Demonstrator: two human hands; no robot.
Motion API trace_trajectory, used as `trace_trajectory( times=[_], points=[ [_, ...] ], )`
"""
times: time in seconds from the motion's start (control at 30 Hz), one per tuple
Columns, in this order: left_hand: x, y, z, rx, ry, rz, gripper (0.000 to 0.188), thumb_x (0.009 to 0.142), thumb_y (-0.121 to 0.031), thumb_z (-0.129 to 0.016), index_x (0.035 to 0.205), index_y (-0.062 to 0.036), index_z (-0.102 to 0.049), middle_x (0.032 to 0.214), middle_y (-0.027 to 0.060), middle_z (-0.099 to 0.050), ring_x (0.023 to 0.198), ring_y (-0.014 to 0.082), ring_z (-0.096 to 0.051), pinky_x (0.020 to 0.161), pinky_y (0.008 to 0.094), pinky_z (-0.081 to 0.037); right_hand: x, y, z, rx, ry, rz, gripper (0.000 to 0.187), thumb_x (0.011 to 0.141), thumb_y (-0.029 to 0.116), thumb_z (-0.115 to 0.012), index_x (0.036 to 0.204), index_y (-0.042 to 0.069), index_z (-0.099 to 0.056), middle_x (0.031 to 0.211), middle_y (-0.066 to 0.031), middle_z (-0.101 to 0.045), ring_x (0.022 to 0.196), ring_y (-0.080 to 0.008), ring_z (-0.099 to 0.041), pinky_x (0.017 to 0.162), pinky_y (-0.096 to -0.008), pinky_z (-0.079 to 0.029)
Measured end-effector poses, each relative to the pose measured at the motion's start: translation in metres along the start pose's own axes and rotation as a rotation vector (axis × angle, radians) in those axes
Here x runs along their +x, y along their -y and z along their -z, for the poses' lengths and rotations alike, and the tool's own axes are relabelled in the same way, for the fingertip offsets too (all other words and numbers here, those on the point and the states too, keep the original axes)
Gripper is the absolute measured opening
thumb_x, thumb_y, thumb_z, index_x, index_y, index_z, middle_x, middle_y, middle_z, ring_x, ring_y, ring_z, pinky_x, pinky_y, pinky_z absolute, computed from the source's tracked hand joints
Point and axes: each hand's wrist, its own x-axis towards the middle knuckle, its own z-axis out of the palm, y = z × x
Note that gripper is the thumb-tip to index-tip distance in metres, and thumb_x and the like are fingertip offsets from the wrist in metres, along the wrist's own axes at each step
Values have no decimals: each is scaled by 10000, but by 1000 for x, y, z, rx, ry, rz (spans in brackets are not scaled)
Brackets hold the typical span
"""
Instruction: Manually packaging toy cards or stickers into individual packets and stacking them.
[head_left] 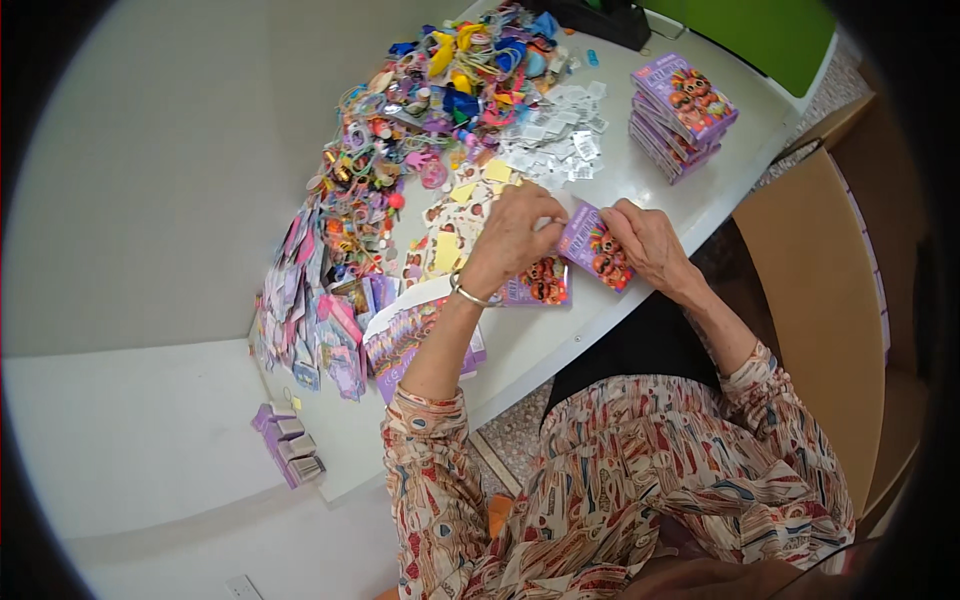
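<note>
A small purple box printed with colourful cartoon figures is tilted between my two hands near the table's front edge. My right hand grips its right side, thumb across the printed face. At its upper left edge, my left hand has curled fingers and thumb closed by a pale part that looks like a flap. A second purple box lies on the table below my left hand, partly covered. Left of my bangled wrist, several flat purple cartons overlap in a fanned row.
A heap of small colourful trinkets curves along the table's far left. White packets, cartoon stickers and pink-purple packets lie beside it. Purple boxes are stacked at right, near an open cardboard carton.
</note>
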Motion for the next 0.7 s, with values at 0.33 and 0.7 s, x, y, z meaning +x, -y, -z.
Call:
trace_trajectory(
  times=[0.33, 0.7],
  points=[
    [-1, 12, 30, -656, -158, 142, 215, 879, -165, -649, 1016, -9, -703, 955, 37, -655, 912, 129, -601, 828, 260, -465, 7, -12, -6, 145, -78, -123, 290, 989, 231, -454, 939, -30, -569, 678, -174, -546, 586, -271, -521, 572, -347, -422],
    [0, 184, 1, 658, -642, 761, 468, 713, -436, -755, 744, 18, -649, 752, 196, -642, 734, 313, -626, 704, 385, -476, 11, -21, -19, 207, -184, -128, 318, 1014, 245, -425, 931, -35, -552, 677, -118, -540, 595, -173, -470, 593, -300, -422]
  ],
)
